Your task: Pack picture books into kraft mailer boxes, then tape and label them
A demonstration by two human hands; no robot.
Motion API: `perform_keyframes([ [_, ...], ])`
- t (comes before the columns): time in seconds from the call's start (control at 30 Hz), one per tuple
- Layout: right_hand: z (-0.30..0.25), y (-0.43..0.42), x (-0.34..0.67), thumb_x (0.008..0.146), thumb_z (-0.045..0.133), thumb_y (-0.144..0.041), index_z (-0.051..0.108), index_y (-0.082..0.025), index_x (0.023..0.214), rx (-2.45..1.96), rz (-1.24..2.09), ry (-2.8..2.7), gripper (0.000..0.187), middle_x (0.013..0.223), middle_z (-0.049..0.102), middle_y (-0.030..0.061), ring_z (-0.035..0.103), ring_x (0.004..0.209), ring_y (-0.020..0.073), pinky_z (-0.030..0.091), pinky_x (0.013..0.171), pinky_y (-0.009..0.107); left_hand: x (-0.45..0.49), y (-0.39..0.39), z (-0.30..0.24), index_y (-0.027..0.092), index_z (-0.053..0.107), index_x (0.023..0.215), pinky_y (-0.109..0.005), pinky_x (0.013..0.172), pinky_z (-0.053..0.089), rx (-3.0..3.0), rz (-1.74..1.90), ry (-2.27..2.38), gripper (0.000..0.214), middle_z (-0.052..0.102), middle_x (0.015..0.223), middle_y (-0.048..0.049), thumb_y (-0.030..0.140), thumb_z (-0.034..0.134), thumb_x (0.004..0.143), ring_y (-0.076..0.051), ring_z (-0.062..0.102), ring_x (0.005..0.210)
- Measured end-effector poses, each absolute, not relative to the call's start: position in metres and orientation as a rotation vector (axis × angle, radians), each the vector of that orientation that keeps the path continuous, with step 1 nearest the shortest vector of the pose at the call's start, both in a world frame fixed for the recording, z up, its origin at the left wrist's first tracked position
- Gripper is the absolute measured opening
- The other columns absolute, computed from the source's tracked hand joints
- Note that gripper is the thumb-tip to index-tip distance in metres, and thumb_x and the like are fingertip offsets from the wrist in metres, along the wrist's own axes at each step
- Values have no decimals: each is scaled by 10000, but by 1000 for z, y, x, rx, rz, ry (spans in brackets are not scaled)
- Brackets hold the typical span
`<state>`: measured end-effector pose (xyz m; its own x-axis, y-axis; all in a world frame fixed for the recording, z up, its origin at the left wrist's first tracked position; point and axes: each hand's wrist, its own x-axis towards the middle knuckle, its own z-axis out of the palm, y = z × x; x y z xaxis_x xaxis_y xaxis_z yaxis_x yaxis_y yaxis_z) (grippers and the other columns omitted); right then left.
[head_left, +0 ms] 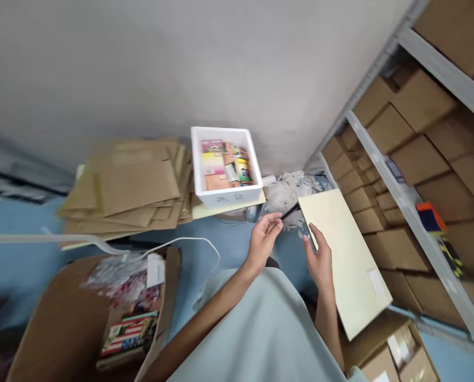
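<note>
My left hand (264, 239) hovers over the blue floor with its fingers curled loosely and its fingertips near a dark thin edge; nothing shows in it. My right hand (319, 257) rests its fingers along the left edge of a large pale yellow flat board (348, 249), which leans tilted toward the shelving. A small dark item sits at my right fingertips, too small to name. Both hands are close together, a short gap apart.
A white foam box (199, 175) of colourful packets stands by the wall. Flattened brown cardboard (129, 185) is stacked to its left. An open carton (61, 329) with packets is at lower left. Metal shelving (412, 207) full of brown boxes fills the right. Torn paper scraps (288, 188) lie near the board.
</note>
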<state>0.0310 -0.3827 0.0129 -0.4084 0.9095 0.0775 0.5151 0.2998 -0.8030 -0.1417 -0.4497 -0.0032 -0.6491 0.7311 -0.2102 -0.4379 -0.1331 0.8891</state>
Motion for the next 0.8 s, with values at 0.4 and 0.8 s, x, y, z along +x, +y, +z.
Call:
perform_keyframes([
  [0.4, 6, -319, -230, 1091, 594, -535, 723, -211, 1478, -511, 1355, -2541, 521, 1533, 720, 149, 650, 1478, 331, 496, 1273, 540, -325, -519, -44, 229, 793, 1090, -364, 982, 551, -348, 2334, 1883, 353, 719, 959, -30, 397, 826, 781, -206, 679, 960],
  [0.8, -94, -260, -400, 989, 673, -323, 730, -184, 1436, -502, 1234, -3011, 472, 1469, 753, 161, 731, 1337, 333, 554, 1174, 477, -380, -528, -83, 231, 789, 1109, -458, 1160, 518, -755, 2337, 1882, 469, 782, 1072, -64, 533, 884, 763, -263, 725, 1121],
])
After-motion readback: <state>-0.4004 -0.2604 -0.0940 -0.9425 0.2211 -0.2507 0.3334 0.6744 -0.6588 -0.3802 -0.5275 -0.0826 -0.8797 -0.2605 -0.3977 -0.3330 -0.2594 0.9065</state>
